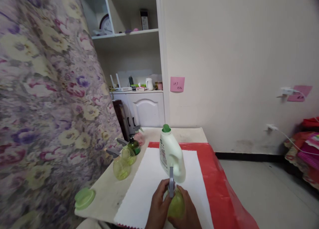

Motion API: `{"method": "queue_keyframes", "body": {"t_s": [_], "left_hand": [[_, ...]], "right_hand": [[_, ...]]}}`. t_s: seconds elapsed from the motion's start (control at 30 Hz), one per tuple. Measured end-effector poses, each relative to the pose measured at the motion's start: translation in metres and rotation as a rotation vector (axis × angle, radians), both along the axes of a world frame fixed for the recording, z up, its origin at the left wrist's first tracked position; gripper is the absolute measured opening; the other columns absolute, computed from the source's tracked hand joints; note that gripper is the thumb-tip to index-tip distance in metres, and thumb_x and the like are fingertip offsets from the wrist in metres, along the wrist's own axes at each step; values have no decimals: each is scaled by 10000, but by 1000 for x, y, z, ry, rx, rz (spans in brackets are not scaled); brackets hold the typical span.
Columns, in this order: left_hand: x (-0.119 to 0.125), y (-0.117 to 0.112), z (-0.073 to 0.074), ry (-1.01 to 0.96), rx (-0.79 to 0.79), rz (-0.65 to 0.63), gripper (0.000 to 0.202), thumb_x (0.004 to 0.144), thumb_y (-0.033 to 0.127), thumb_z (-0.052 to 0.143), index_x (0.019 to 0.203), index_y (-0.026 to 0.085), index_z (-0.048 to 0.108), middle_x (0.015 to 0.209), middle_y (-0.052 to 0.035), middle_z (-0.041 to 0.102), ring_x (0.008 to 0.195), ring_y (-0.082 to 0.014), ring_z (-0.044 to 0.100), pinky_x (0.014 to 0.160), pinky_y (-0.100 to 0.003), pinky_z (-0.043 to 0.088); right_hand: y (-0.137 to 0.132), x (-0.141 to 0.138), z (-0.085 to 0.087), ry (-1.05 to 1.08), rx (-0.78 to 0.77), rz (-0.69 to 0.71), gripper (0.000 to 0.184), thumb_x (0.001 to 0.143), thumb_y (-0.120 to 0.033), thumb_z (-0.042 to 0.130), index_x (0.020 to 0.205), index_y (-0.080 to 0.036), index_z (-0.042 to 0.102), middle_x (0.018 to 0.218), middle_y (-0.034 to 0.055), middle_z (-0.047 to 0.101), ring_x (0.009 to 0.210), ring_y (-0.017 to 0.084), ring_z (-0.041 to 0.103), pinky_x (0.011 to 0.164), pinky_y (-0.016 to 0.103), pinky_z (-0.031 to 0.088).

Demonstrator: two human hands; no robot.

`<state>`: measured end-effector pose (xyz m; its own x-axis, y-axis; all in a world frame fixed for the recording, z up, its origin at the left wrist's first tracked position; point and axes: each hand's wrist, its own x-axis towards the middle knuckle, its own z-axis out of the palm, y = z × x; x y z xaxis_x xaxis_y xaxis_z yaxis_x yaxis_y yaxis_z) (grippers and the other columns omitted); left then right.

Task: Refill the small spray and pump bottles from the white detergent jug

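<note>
Low in the head view, a yellow-green spray bottle (176,205) with a grey spray head (171,182) is between my two hands. My left hand (159,199) has its fingers closed around the neck and spray head. The bottle's body is gripped by my right hand (186,207) from the right side. Just beyond them stands a large pale green detergent jug (170,152) with a handle; its cap is off and a green spout (166,128) shows at its mouth. Both stand over a white sheet (139,185).
Along the table's left side stand two yellow-green spray bottles (121,167), a dark green pump bottle (134,146) and a pink spray bottle (139,137). A green lid (84,198) lies at the near left corner. Red covering (221,189) hangs over the right edge. A floral curtain (50,106) borders the left.
</note>
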<state>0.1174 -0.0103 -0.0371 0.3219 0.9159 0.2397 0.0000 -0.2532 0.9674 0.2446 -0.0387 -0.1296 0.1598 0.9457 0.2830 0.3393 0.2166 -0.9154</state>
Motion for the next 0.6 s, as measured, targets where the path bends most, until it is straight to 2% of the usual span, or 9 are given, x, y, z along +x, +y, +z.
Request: {"method": "queue_keyframes", "body": {"t_s": [0.17,0.3,0.4,0.47,0.6], "left_hand": [[-2,-4,12,-52,-114,-52,310,792,333,668,1077,224,609,1096,-48,706,1012,-236,634,870,-313,474],[-1,-7,22,-77,-144,-36,303,761,366,698,1012,209,629,1045,-50,722,971,-229,641,846,-304,472],[-2,-6,24,-99,-144,-10,295,759,380,700,986,203,637,1019,-49,732,947,-221,642,845,-304,468],[-4,-4,24,-116,-156,-23,297,778,385,683,1004,198,634,1022,-56,736,951,-222,645,857,-311,465],[-8,-1,23,-167,-195,-99,323,800,369,669,1064,190,620,1044,-75,736,995,-239,646,889,-327,457]], "right_hand": [[-2,-1,-17,-6,141,-45,898,519,-167,724,1330,-217,340,1318,116,543,1229,329,532,1022,437,465],[-4,-1,-24,27,99,-85,925,497,-128,709,1331,-211,317,1307,134,561,1206,334,553,1005,428,477],[-7,3,-17,85,120,-46,895,492,-152,741,1300,-218,360,1245,116,607,1169,324,579,990,401,486],[-9,5,-6,183,143,10,844,517,-229,764,1282,-221,407,1252,110,609,1183,327,566,1005,399,468],[-11,6,16,538,109,299,845,548,-520,768,1273,-212,462,1259,131,617,1156,343,581,977,441,469]]}}
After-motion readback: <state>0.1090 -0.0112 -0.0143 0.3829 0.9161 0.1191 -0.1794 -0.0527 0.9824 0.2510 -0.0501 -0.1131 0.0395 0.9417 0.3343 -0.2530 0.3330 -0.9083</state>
